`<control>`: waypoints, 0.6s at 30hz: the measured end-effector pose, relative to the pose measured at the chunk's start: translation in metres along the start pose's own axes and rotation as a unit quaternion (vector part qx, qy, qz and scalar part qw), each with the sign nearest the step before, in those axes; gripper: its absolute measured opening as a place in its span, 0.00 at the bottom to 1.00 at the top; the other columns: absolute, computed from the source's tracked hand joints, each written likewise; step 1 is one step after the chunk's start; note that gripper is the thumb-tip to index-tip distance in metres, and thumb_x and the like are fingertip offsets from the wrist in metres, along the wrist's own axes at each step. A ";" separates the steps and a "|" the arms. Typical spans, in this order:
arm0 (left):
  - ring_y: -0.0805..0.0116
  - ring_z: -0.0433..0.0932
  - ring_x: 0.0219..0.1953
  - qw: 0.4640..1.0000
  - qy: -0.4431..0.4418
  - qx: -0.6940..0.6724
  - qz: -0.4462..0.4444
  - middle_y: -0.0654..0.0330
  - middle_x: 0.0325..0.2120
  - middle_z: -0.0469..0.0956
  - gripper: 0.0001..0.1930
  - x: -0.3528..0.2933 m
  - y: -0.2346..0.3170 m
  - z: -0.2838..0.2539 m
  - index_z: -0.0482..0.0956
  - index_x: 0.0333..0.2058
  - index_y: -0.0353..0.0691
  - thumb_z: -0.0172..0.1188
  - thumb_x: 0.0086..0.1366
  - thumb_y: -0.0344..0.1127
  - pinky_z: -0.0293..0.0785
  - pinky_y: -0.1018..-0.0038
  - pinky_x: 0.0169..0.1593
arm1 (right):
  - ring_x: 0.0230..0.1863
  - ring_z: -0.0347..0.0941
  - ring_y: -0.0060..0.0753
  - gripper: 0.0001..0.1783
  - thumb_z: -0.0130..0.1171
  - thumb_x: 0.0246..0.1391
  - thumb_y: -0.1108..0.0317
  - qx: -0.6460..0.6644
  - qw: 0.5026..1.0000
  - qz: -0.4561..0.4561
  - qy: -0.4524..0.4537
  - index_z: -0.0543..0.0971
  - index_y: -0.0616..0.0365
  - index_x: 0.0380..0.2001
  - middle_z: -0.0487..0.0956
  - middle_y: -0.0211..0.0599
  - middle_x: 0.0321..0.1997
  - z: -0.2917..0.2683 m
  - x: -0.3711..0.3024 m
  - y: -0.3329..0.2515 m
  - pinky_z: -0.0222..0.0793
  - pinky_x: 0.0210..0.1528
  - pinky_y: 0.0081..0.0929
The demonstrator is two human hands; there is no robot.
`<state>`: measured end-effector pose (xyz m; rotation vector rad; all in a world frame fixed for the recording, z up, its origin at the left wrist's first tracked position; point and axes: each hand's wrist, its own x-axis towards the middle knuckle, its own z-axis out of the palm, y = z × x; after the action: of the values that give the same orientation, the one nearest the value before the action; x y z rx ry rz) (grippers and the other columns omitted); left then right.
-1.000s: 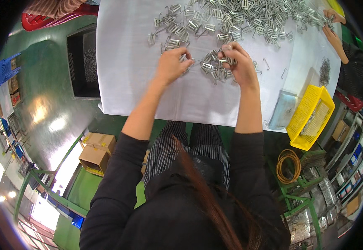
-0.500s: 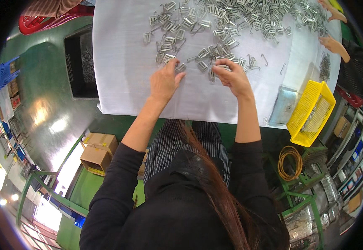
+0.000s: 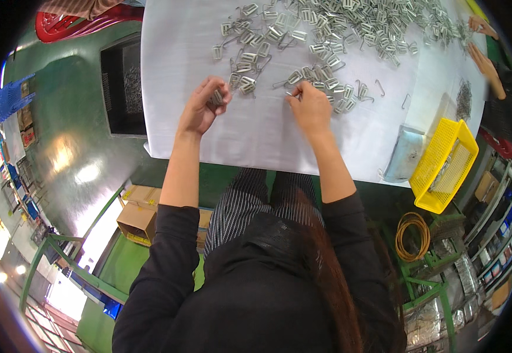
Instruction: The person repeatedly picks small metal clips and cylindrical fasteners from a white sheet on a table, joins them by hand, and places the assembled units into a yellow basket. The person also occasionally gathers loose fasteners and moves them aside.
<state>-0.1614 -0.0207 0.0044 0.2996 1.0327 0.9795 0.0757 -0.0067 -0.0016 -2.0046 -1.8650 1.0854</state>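
Head view, sole entry. Left hand (image 3: 202, 107): fingers curled around silver metal buckles (image 3: 216, 97), raised left of the small buckle group (image 3: 248, 66). Half a second ago it lay spread beside a buckle on the cloth; now it is loaded and drawn leftward, so, by judgement, pieces have been picked from the spread. Right hand (image 3: 313, 109): thumb and forefinger pinched on a bright metal piece (image 3: 289, 93), beside the near buckle cluster (image 3: 330, 83), centre top. Main buckle heap (image 3: 379, 30): upper right of centre, on white cloth (image 3: 256, 132).

Obscured: count inside the left fist; the kind of piece in the right pinch, too small to tell; buckles under the right palm; the heap's far side, cut off by the upper edge. Co-worker's hand (image 3: 484, 66), upper right: blurred.
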 end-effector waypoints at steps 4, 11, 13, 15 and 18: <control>0.79 0.65 0.18 0.889 0.212 0.393 0.099 0.69 0.19 0.70 0.11 0.017 -0.011 0.007 0.76 0.28 0.41 0.65 0.52 0.40 0.58 0.82 0.21 | 0.22 0.67 0.22 0.09 0.60 0.43 0.70 0.473 0.860 0.072 -0.175 0.73 0.56 0.30 0.74 0.31 0.25 -0.024 0.004 0.017 0.58 0.20 0.19; 0.82 0.62 0.22 0.938 0.109 0.326 0.030 0.71 0.18 0.68 0.09 0.011 0.005 0.025 0.77 0.24 0.41 0.65 0.50 0.39 0.58 0.81 0.25 | 0.21 0.67 0.27 0.13 0.61 0.45 0.61 0.287 0.954 0.053 -0.070 0.75 0.58 0.30 0.72 0.31 0.19 -0.025 0.067 -0.041 0.60 0.21 0.21; 0.83 0.63 0.23 0.933 0.122 0.337 0.039 0.71 0.18 0.68 0.09 0.008 0.011 0.015 0.77 0.24 0.41 0.65 0.51 0.38 0.58 0.82 0.25 | 0.23 0.70 0.34 0.16 0.63 0.43 0.58 -0.064 0.995 -0.024 0.070 0.76 0.58 0.30 0.74 0.35 0.18 -0.005 0.081 -0.056 0.65 0.27 0.27; 0.83 0.63 0.24 0.921 0.156 0.353 0.048 0.70 0.18 0.68 0.09 0.007 0.018 0.004 0.76 0.25 0.40 0.65 0.51 0.38 0.57 0.83 0.24 | 0.27 0.73 0.43 0.16 0.63 0.41 0.58 -0.100 0.993 -0.045 0.052 0.77 0.59 0.30 0.77 0.43 0.25 0.010 0.083 -0.063 0.66 0.32 0.35; 0.82 0.64 0.23 1.000 0.017 0.011 -0.002 0.70 0.18 0.69 0.09 0.000 0.042 -0.010 0.75 0.27 0.40 0.64 0.52 0.37 0.57 0.85 0.23 | 0.29 0.74 0.46 0.16 0.63 0.39 0.59 -0.023 0.999 -0.036 -0.002 0.78 0.60 0.28 0.78 0.47 0.28 0.005 0.080 -0.063 0.67 0.34 0.38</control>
<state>-0.1925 0.0007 0.0250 0.2996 1.0757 0.9735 0.0183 0.0773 0.0032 -1.9436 -1.9668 1.0378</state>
